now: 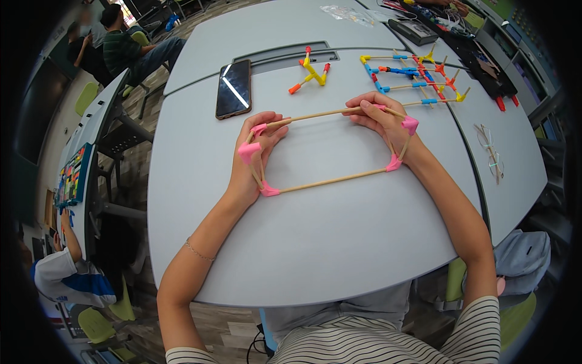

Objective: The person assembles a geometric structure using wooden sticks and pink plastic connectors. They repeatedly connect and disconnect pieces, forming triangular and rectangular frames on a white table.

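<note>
Between my two hands is a frame of thin wooden sticks (333, 181), joined at its corners by pink plastic connectors (248, 151). My left hand (241, 173) is closed around its left end, the fingers curled behind the sticks and connectors there. At the right end my right hand (376, 118) grips the far stick near a pink connector, thumb and fingers pressed together. One long stick spans the far side and another the near side, the near one just over or on the table; I cannot tell which.
On the white table (327, 242) lie a phone (233, 89), a small yellow-and-red connector piece (314, 74) and a larger stick structure with blue, yellow and red joints (393, 87). Thin sticks (492, 155) lie at right. Other people sit left, one near a colourful brick board (74, 173).
</note>
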The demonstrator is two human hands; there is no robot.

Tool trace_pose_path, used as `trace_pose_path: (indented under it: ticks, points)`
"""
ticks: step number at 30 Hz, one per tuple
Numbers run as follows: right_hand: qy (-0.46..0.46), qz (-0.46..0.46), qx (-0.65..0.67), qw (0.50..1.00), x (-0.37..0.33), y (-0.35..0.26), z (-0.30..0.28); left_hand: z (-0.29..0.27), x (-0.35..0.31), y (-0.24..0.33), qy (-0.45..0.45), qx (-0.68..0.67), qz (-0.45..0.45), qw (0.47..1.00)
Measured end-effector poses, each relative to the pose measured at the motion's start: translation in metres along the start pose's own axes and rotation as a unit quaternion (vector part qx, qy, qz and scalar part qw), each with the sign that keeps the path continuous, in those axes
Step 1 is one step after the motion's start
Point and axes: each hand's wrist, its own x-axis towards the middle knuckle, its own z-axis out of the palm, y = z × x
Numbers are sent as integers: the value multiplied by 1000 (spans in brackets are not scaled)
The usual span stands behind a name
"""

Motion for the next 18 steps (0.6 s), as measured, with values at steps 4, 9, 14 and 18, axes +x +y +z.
trace_pose_path:
  ticks: [4, 9, 14, 18]
  points:
    - [1, -2, 11, 1000, 0, 2, 5, -4, 1, -3, -3, -19, 6, 1000]
    - [3, 2, 25, 1000, 1, 3, 4, -10, 3, -9, -19, -35, 13, 999]
    - [-35, 21, 98, 994, -4, -7, -1, -13, 4, -6, -25, -67, 3, 997]
    - [-106, 12, 235, 966, -5, -6, -17, -13, 4, -4, 2, -143, 3, 990]
